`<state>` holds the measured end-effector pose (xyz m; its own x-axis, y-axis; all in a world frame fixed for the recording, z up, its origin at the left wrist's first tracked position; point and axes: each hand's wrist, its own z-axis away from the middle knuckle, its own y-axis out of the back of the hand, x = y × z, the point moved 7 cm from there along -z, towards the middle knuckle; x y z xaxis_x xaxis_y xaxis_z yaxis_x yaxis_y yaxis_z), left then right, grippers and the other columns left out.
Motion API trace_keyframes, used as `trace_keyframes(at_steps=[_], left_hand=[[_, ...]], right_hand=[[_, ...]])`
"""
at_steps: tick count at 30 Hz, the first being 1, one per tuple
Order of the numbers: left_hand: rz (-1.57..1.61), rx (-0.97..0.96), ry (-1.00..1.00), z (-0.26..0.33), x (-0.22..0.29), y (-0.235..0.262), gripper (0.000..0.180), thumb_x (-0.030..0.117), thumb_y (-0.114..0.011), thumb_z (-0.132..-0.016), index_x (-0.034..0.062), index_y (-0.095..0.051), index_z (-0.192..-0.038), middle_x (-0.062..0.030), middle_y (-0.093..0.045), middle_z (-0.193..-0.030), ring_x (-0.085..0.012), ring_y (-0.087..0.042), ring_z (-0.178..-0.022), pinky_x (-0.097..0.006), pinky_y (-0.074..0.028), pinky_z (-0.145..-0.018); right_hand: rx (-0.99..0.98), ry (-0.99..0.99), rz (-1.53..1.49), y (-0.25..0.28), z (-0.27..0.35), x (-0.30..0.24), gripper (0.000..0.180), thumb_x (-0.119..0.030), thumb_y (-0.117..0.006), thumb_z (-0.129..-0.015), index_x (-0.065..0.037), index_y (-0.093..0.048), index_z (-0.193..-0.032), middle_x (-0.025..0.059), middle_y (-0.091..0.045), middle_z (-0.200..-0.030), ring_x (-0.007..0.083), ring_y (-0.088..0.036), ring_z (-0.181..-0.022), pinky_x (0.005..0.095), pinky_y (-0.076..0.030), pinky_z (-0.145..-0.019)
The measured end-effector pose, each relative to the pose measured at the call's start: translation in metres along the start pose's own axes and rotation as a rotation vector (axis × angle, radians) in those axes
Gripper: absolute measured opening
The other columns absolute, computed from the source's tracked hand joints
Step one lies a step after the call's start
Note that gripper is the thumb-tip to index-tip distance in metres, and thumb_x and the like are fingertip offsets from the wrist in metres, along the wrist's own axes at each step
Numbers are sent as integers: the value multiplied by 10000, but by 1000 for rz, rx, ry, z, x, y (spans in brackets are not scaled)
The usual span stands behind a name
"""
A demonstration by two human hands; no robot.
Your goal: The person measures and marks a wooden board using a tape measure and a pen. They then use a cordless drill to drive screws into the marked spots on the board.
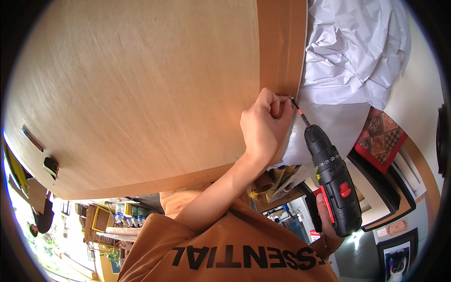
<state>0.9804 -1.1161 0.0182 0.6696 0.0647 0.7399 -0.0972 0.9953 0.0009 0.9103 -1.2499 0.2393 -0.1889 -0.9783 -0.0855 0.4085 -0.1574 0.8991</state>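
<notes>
My right hand grips a black and red cordless drill by its handle, index finger near the red trigger. From the chuck a long thin bit with an orange-red band points up and left. Its tip meets a small metal piece at the edge of a brown frame strip. Beside that tip, the thumb and fingers of my left hand are pinched together. The hand rests against the wooden panel. What exactly the fingertips hold is too small to make out.
Crumpled white sheeting lies right of the strip. Two small dark objects, a slim bar and a rounded one, are on the panel's left. Black picture frames lean at right beside red patterned cloth. Cluttered shelves stand lower left.
</notes>
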Motion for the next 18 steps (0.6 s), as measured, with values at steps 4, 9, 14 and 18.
trace_keyframes(at_steps=[4, 9, 14, 18], left_hand=[[-16, -9, 17, 1, -1, 0, 419, 13, -730, -833, 56, -339, -688, -138, -724, -775, -71, -593, -642, -244, -459, -522], [94, -37, 103, 0, -11, 0, 371, 25, -729, -852, 52, -377, -738, -124, -727, -782, -66, -621, -592, -234, -489, -507], [127, -26, 53, -1, -11, 3, 347, 24, -726, -858, 50, -391, -774, -124, -724, -778, -82, -647, -599, -231, -497, -509], [151, -16, 81, 0, -11, 3, 347, 18, -723, -856, 51, -387, -772, -123, -723, -772, -87, -647, -592, -236, -499, -512]], right_hand=[[-135, -547, -332, -10, 20, 35, 176, -216, -761, -880, -67, -681, -930, -31, -541, -626, 69, -462, -516, 265, -362, -474], [-262, -219, -16, 0, -1, 25, 149, -230, -711, -922, -89, -668, -898, -46, -499, -585, 68, -431, -493, 259, -348, -473], [-173, 51, 44, 4, -18, -4, 139, -211, -688, -937, -77, -680, -973, -30, -540, -629, 67, -443, -494, 269, -353, -470], [-294, -127, 76, 3, -17, 2, 152, -183, -701, -912, -74, -692, -1019, -5, -590, -708, 113, -498, -567, 291, -389, -538]])
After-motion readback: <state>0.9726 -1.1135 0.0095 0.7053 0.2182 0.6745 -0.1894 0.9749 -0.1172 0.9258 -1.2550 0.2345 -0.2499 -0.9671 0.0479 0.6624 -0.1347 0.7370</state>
